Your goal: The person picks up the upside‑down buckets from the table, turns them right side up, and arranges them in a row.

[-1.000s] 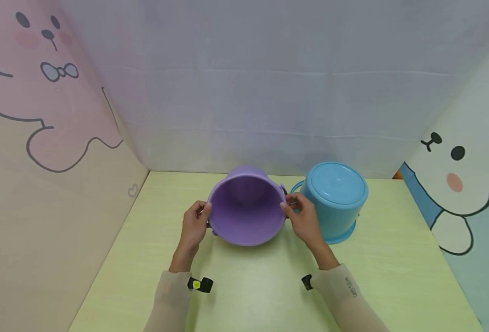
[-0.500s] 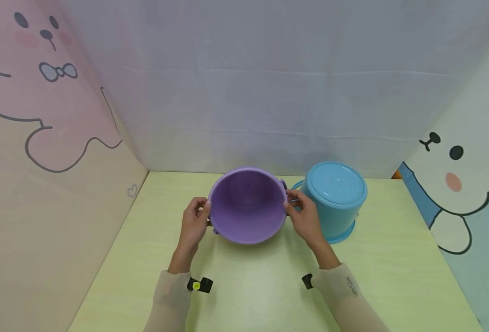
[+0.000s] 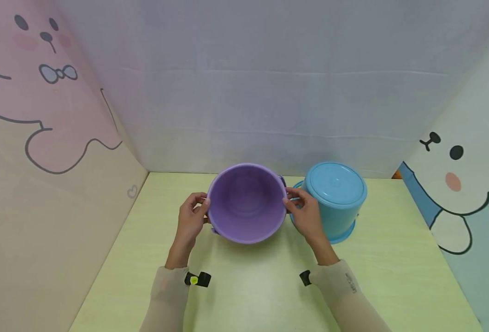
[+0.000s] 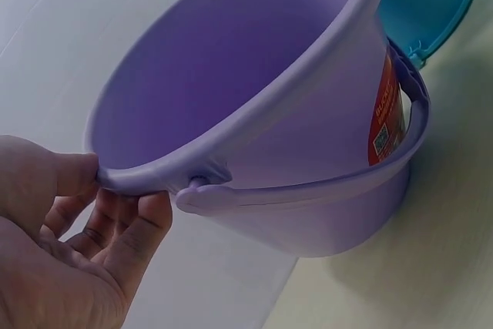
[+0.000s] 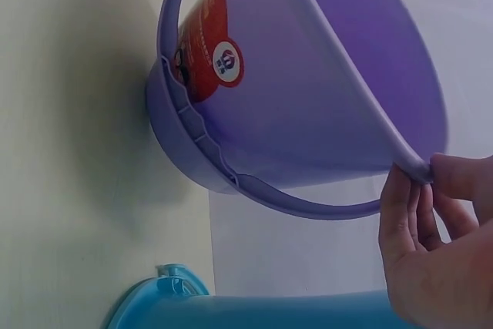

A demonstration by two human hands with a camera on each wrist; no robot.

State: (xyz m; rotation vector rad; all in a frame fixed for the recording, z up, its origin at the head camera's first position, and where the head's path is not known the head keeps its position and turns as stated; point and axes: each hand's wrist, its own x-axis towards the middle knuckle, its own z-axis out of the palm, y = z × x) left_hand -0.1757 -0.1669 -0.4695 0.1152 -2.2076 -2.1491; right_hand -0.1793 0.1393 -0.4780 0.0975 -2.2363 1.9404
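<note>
Head: purple bkt, rim nr blue bkt

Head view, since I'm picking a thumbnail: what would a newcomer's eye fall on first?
Probably the purple bucket near the middle, its open mouth turned toward the camera, its rim pinched by the left hand and right hand. Next, likely the blue bucket, upside down on the table just to its right. Then perhaps the pink cartoon figure at upper left.

The pale-green bench is passable in front of the tilted purple plastic bucket. An upturned blue plastic bucket obstructs the right; a greyish cloth wall bounds the rear.
</note>
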